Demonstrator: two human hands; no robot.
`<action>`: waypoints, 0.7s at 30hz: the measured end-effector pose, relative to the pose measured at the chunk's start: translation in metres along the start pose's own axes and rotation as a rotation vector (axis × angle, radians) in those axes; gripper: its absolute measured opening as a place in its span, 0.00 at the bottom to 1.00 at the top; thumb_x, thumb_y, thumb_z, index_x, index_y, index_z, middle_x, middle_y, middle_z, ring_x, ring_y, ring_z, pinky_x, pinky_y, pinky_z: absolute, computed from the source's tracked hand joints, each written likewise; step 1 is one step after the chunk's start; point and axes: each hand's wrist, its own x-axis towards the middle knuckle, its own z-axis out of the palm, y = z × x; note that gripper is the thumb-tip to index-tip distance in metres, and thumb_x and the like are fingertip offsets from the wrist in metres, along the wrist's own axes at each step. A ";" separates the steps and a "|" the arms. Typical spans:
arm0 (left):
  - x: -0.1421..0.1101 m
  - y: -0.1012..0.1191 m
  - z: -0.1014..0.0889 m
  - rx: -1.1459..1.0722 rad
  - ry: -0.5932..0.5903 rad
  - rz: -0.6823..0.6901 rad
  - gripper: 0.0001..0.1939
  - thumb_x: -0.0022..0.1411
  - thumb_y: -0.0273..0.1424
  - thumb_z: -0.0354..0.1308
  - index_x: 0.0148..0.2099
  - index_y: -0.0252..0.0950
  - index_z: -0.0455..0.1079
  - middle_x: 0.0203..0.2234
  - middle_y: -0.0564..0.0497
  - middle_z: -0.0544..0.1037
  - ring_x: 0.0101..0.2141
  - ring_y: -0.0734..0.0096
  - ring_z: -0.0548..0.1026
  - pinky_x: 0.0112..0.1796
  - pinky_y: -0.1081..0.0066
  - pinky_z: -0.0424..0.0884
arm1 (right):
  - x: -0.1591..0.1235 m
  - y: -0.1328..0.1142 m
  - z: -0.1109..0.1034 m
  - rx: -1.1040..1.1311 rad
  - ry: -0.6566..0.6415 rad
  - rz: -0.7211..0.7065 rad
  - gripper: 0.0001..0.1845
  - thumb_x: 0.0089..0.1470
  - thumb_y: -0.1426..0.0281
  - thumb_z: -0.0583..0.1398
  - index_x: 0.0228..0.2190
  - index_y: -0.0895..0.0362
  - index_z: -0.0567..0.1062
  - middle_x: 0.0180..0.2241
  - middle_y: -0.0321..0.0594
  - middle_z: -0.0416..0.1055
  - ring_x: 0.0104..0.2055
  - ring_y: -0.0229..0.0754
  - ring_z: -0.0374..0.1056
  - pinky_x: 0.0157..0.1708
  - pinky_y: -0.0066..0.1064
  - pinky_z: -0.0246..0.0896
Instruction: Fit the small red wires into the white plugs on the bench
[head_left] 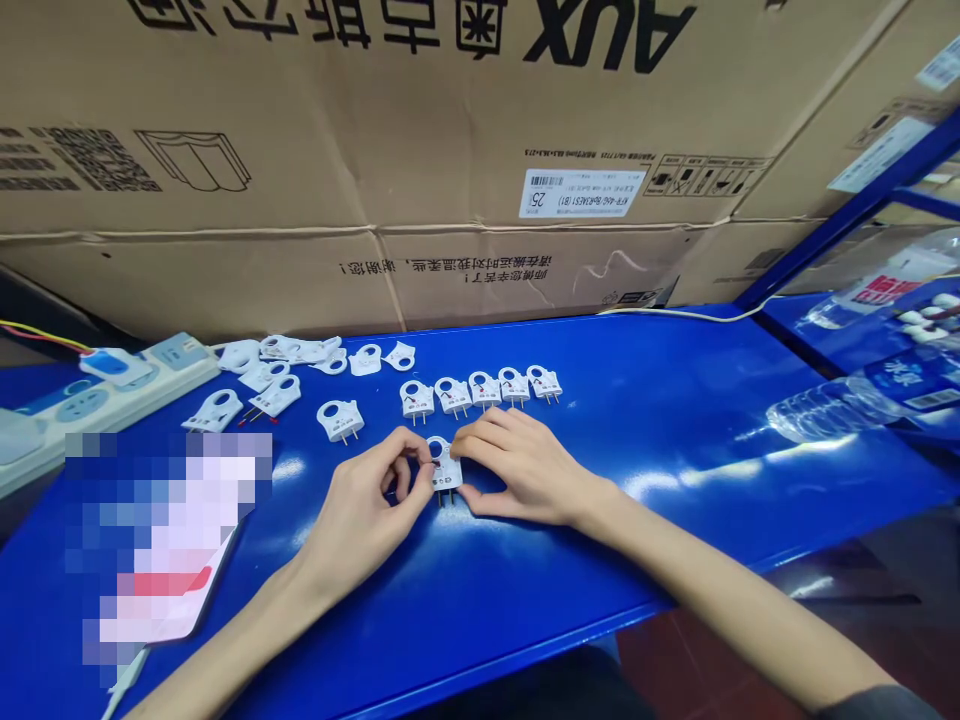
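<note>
A small white plug part (444, 468) with two metal pins lies on the blue table (637, 440) between my hands. My left hand (360, 515) pinches its left edge with thumb and forefinger. My right hand (517, 465) grips its right side, fingers curled over it. Just beyond, a neat row of several like plug parts (480, 388) stands side by side. To the left, one plug part (340, 418) lies alone.
A loose heap of white plug parts (281, 365) lies at the back left beside a power strip (97, 395). Large cardboard boxes (420, 150) wall off the back. Clear plastic water bottles (825, 410) lie at the right. A blurred flat object (165, 540) sits at the front left.
</note>
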 end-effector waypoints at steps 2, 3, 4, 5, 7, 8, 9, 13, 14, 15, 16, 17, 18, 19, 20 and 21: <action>0.000 -0.001 0.000 0.003 0.006 0.005 0.08 0.65 0.38 0.52 0.37 0.41 0.68 0.20 0.59 0.65 0.22 0.73 0.65 0.28 0.71 0.63 | 0.000 0.000 0.000 0.000 0.001 -0.003 0.11 0.62 0.66 0.61 0.44 0.57 0.75 0.46 0.42 0.77 0.45 0.44 0.68 0.43 0.36 0.63; 0.001 -0.002 0.000 0.004 0.007 0.006 0.08 0.65 0.38 0.52 0.37 0.41 0.68 0.20 0.59 0.66 0.22 0.73 0.65 0.27 0.71 0.63 | 0.000 0.000 0.000 -0.001 0.004 -0.005 0.10 0.61 0.66 0.61 0.44 0.57 0.75 0.46 0.42 0.77 0.44 0.44 0.68 0.42 0.36 0.63; 0.001 -0.002 0.000 0.004 0.005 0.005 0.09 0.65 0.38 0.51 0.37 0.41 0.68 0.20 0.59 0.67 0.22 0.72 0.65 0.28 0.71 0.63 | 0.000 0.000 -0.001 -0.003 0.006 -0.006 0.10 0.61 0.66 0.62 0.44 0.57 0.75 0.46 0.42 0.77 0.44 0.44 0.68 0.42 0.36 0.63; 0.001 -0.002 0.000 0.002 0.001 0.003 0.09 0.65 0.38 0.51 0.37 0.41 0.69 0.21 0.58 0.68 0.23 0.72 0.66 0.28 0.71 0.63 | 0.000 0.000 -0.001 -0.004 0.008 -0.006 0.10 0.61 0.66 0.62 0.44 0.57 0.74 0.46 0.41 0.77 0.44 0.44 0.68 0.42 0.36 0.63; 0.002 -0.002 -0.001 -0.001 -0.008 -0.001 0.09 0.66 0.38 0.52 0.37 0.41 0.69 0.22 0.57 0.70 0.24 0.72 0.66 0.28 0.71 0.64 | 0.000 0.000 -0.001 -0.007 0.017 -0.011 0.10 0.61 0.65 0.62 0.43 0.56 0.74 0.46 0.41 0.78 0.44 0.44 0.69 0.41 0.36 0.63; 0.002 -0.002 -0.001 -0.004 -0.009 0.000 0.09 0.66 0.38 0.52 0.37 0.42 0.70 0.23 0.57 0.70 0.24 0.71 0.66 0.28 0.70 0.64 | 0.000 0.000 -0.001 -0.009 0.023 -0.011 0.09 0.61 0.66 0.62 0.43 0.56 0.74 0.46 0.42 0.78 0.44 0.44 0.69 0.41 0.36 0.63; 0.001 -0.002 -0.001 -0.003 -0.003 0.000 0.09 0.66 0.38 0.52 0.37 0.42 0.70 0.23 0.57 0.71 0.24 0.71 0.66 0.28 0.70 0.64 | 0.000 0.000 -0.001 -0.010 0.031 -0.014 0.09 0.61 0.66 0.62 0.43 0.55 0.74 0.46 0.42 0.78 0.43 0.44 0.69 0.40 0.36 0.63; 0.000 -0.004 -0.002 0.018 0.028 0.018 0.09 0.66 0.39 0.54 0.37 0.43 0.72 0.25 0.56 0.73 0.26 0.70 0.67 0.29 0.70 0.64 | 0.000 0.001 -0.001 -0.017 0.061 -0.022 0.09 0.62 0.66 0.62 0.43 0.56 0.75 0.45 0.41 0.78 0.43 0.44 0.69 0.40 0.36 0.63; 0.000 -0.004 -0.002 0.025 0.033 0.030 0.09 0.67 0.39 0.54 0.38 0.43 0.72 0.26 0.56 0.73 0.27 0.70 0.68 0.29 0.70 0.65 | -0.001 0.001 0.000 -0.017 0.069 -0.024 0.09 0.62 0.66 0.62 0.43 0.56 0.75 0.45 0.41 0.78 0.43 0.44 0.70 0.40 0.36 0.63; -0.001 -0.004 -0.002 0.031 0.039 0.044 0.09 0.67 0.39 0.55 0.38 0.43 0.73 0.27 0.55 0.74 0.28 0.70 0.69 0.30 0.70 0.65 | -0.001 0.001 0.000 -0.017 0.076 -0.022 0.09 0.61 0.66 0.62 0.43 0.56 0.75 0.45 0.41 0.78 0.43 0.44 0.70 0.40 0.36 0.63; -0.001 -0.005 -0.002 0.036 0.045 0.061 0.09 0.68 0.39 0.54 0.39 0.42 0.73 0.29 0.55 0.75 0.29 0.70 0.70 0.31 0.69 0.65 | -0.001 0.001 0.000 -0.015 0.086 -0.018 0.09 0.61 0.66 0.62 0.43 0.56 0.75 0.45 0.41 0.78 0.43 0.44 0.70 0.40 0.35 0.63; -0.001 -0.005 -0.001 0.039 0.053 0.078 0.10 0.69 0.39 0.54 0.39 0.42 0.73 0.31 0.54 0.76 0.30 0.70 0.70 0.31 0.69 0.66 | -0.001 0.000 0.000 -0.009 0.095 -0.011 0.09 0.61 0.66 0.62 0.43 0.56 0.75 0.45 0.41 0.78 0.43 0.43 0.70 0.40 0.35 0.64; -0.001 -0.005 -0.001 0.041 0.057 0.094 0.10 0.69 0.38 0.53 0.40 0.42 0.73 0.32 0.53 0.77 0.31 0.69 0.71 0.31 0.69 0.66 | -0.001 0.000 0.000 -0.001 0.100 -0.002 0.09 0.61 0.67 0.62 0.43 0.56 0.75 0.45 0.40 0.78 0.43 0.43 0.71 0.40 0.35 0.64; -0.001 -0.005 -0.001 0.042 0.060 0.107 0.10 0.70 0.38 0.53 0.40 0.42 0.74 0.34 0.52 0.77 0.32 0.69 0.72 0.32 0.69 0.67 | -0.001 0.000 0.000 0.007 0.105 0.010 0.09 0.61 0.67 0.62 0.43 0.56 0.75 0.45 0.41 0.78 0.43 0.43 0.71 0.41 0.35 0.65; -0.001 -0.005 -0.001 0.042 0.063 0.118 0.10 0.70 0.37 0.53 0.41 0.42 0.74 0.35 0.52 0.77 0.33 0.69 0.72 0.32 0.69 0.67 | -0.001 -0.001 0.000 0.016 0.108 0.021 0.09 0.61 0.67 0.62 0.43 0.56 0.74 0.45 0.41 0.78 0.44 0.43 0.71 0.41 0.35 0.65; -0.001 -0.005 -0.001 0.045 0.067 0.126 0.10 0.71 0.37 0.53 0.42 0.41 0.74 0.37 0.51 0.77 0.33 0.69 0.72 0.32 0.69 0.68 | -0.001 -0.001 0.000 0.026 0.106 0.031 0.09 0.61 0.66 0.62 0.44 0.55 0.74 0.45 0.41 0.78 0.44 0.44 0.72 0.41 0.35 0.66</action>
